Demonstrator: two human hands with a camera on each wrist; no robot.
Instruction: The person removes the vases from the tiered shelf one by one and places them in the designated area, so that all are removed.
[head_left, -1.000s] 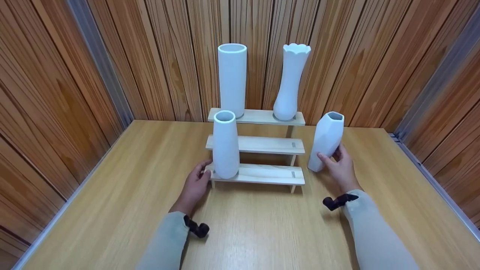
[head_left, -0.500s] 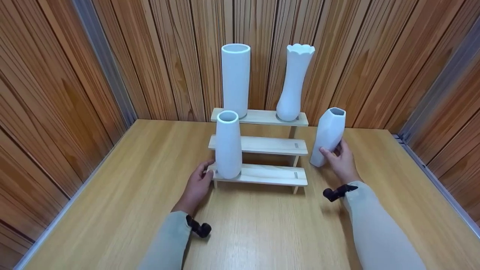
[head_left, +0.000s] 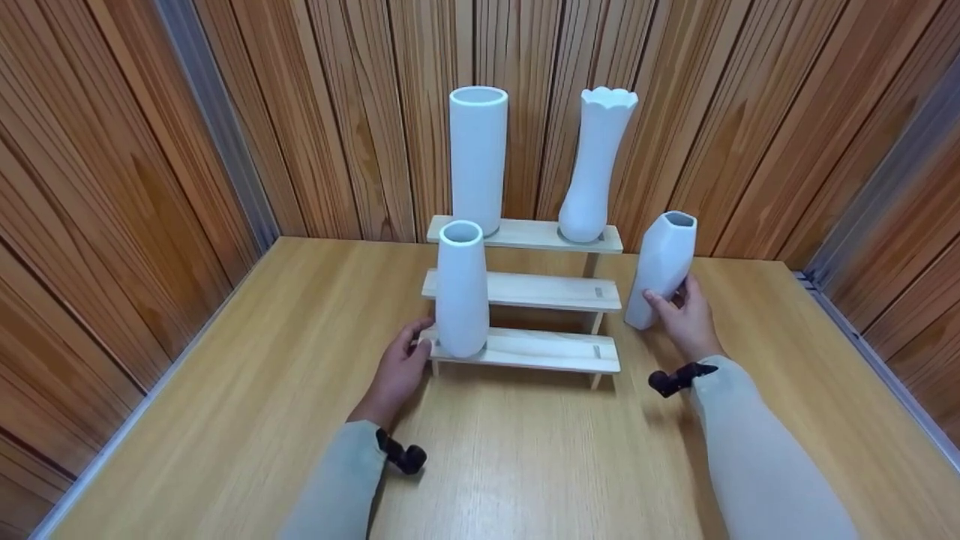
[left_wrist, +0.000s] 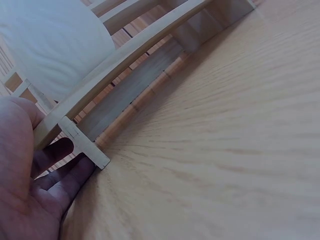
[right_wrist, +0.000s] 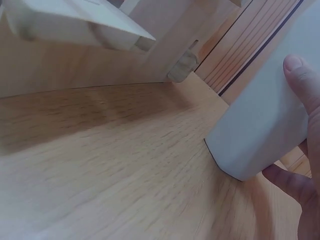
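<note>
My right hand (head_left: 686, 319) grips a white faceted vase (head_left: 664, 266) low on its body, thumb in front and fingers behind. The vase leans slightly to the right beside the wooden three-step display stand (head_left: 540, 351), its base close over the table in the right wrist view. My left hand (head_left: 397, 367) holds the left end of the stand's lowest step, with the thumb at the top edge and fingers below in the left wrist view. Just beside that thumb, a white tapered vase (head_left: 461, 292) stands upright on the lowest step.
On the top step stand a white cylindrical vase (head_left: 478, 165) at left and a white scallop-rimmed vase (head_left: 600, 165) at right. The middle step (head_left: 547, 291) lies between. Wood-panelled walls (head_left: 360, 112) border the table (head_left: 495, 457) at the back and sides.
The faceted vase has moved a little toward the back wall with my right hand. My left hand keeps its hold on the stand, while the whole head view has shifted slightly.
</note>
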